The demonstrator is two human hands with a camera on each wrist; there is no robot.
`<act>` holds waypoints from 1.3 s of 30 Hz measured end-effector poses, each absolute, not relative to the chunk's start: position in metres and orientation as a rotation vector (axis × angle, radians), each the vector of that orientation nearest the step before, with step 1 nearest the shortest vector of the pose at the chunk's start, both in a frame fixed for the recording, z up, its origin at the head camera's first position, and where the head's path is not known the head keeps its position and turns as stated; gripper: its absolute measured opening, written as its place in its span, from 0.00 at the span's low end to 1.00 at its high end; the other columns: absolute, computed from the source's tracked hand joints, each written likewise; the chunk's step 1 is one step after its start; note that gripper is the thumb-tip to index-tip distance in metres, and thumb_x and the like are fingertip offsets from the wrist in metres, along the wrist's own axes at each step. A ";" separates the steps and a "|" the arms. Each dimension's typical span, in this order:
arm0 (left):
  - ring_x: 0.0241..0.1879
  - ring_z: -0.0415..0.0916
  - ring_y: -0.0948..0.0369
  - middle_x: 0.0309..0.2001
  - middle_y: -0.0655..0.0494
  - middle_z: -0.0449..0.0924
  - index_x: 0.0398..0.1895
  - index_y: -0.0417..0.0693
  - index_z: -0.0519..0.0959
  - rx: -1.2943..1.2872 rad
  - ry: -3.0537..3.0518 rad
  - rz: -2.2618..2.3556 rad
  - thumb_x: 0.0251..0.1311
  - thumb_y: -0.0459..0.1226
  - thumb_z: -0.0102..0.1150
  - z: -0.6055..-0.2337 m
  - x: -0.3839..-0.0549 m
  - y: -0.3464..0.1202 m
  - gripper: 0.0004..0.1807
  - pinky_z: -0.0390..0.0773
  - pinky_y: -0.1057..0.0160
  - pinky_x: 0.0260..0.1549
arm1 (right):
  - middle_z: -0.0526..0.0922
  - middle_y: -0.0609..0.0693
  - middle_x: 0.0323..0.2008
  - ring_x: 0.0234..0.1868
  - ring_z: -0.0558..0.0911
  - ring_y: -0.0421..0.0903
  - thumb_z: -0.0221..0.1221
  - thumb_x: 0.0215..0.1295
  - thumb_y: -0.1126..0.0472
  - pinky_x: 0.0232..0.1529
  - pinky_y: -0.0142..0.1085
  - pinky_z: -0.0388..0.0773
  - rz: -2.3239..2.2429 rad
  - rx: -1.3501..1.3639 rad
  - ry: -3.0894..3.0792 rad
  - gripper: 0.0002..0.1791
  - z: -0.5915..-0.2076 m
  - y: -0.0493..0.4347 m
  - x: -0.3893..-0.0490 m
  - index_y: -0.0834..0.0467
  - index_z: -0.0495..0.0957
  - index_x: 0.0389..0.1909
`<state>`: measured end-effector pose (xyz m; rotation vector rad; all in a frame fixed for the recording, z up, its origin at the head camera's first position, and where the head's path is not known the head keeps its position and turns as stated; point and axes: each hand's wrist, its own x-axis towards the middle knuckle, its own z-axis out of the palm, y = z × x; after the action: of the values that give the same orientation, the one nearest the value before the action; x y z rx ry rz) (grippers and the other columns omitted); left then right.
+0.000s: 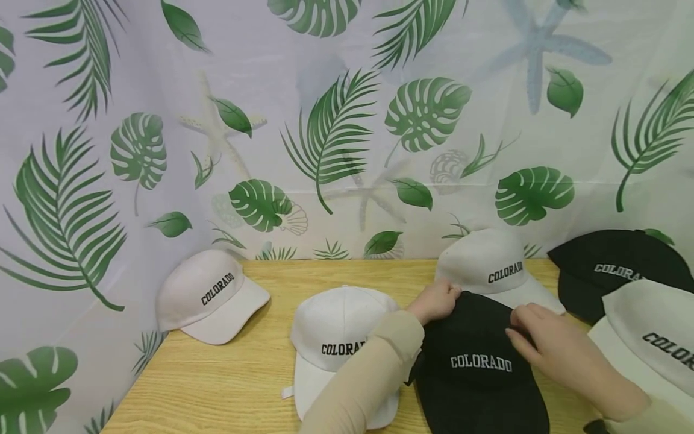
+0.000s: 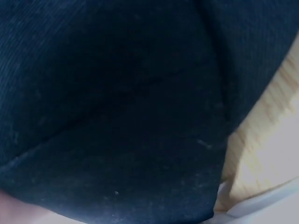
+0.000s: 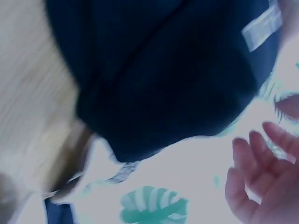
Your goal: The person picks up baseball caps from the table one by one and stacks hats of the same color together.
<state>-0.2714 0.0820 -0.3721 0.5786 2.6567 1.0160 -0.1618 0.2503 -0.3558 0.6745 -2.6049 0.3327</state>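
Note:
A black cap [image 1: 477,355] with white COLORADO lettering stands in front of me, its brim toward me. At its upper left edge my left hand [image 1: 434,300] pinches the cloth; in the left wrist view the black cap [image 2: 121,121] fills most of the picture. Close to the cap's upper right side is my right hand [image 1: 561,346], fingers loosely bent. The right wrist view has this right hand [image 3: 268,179] apart from the black cap [image 3: 173,84], with nothing in its fingers. A white cap [image 1: 341,325] sits just left, partly behind my left sleeve.
Another white cap [image 1: 477,262] stands behind the black one. To the right are a second black cap [image 1: 612,271] and a white cap [image 1: 640,328], cut off by the picture's edge. A pale cap [image 1: 200,292] lies at the wooden table's [image 1: 217,386] far left corner. A leaf-patterned cloth [image 1: 347,132] hangs behind.

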 end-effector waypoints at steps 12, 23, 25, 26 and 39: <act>0.22 0.64 0.61 0.20 0.57 0.63 0.21 0.46 0.68 0.574 2.733 0.929 0.66 0.40 0.41 -0.376 -0.273 0.083 0.15 0.64 0.67 0.24 | 0.65 0.42 0.31 0.26 0.61 0.36 0.47 0.58 0.37 0.16 0.26 0.58 0.024 1.474 -2.614 0.21 -0.385 0.216 -0.114 0.51 0.68 0.34; 0.22 0.64 0.61 0.20 0.56 0.64 0.22 0.46 0.68 0.597 2.797 0.879 0.65 0.39 0.42 -0.379 -0.269 0.083 0.14 0.64 0.67 0.23 | 0.71 0.56 0.22 0.15 0.67 0.49 0.24 0.70 0.47 0.07 0.33 0.60 -0.325 1.175 -2.143 0.30 -0.427 0.194 -0.106 0.60 0.71 0.25; 0.22 0.65 0.61 0.20 0.56 0.64 0.23 0.46 0.68 0.598 2.815 0.873 0.65 0.39 0.42 -0.380 -0.269 0.084 0.13 0.64 0.67 0.24 | 0.71 0.60 0.19 0.13 0.68 0.53 0.24 0.71 0.56 0.10 0.37 0.66 -0.350 1.140 -1.979 0.29 -0.433 0.191 -0.108 0.62 0.70 0.21; 0.23 0.65 0.61 0.20 0.56 0.64 0.24 0.46 0.69 0.594 2.825 0.874 0.65 0.40 0.42 -0.380 -0.269 0.084 0.13 0.65 0.67 0.24 | 0.71 0.61 0.17 0.13 0.68 0.54 0.24 0.70 0.59 0.12 0.40 0.69 -0.361 1.129 -1.927 0.29 -0.436 0.189 -0.109 0.63 0.69 0.19; 0.17 0.64 0.61 0.17 0.57 0.64 0.24 0.50 0.67 0.444 2.991 0.892 0.64 0.42 0.43 -0.383 -0.266 0.092 0.12 0.63 0.66 0.19 | 0.75 0.59 0.16 0.10 0.71 0.55 0.20 0.67 0.65 0.05 0.36 0.65 -0.456 1.153 -1.919 0.33 -0.433 0.186 -0.106 0.60 0.74 0.18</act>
<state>-0.2658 0.0917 -0.3831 0.4438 2.9910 0.8924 -0.1064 0.1858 -0.4325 1.1530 -1.9187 -0.4560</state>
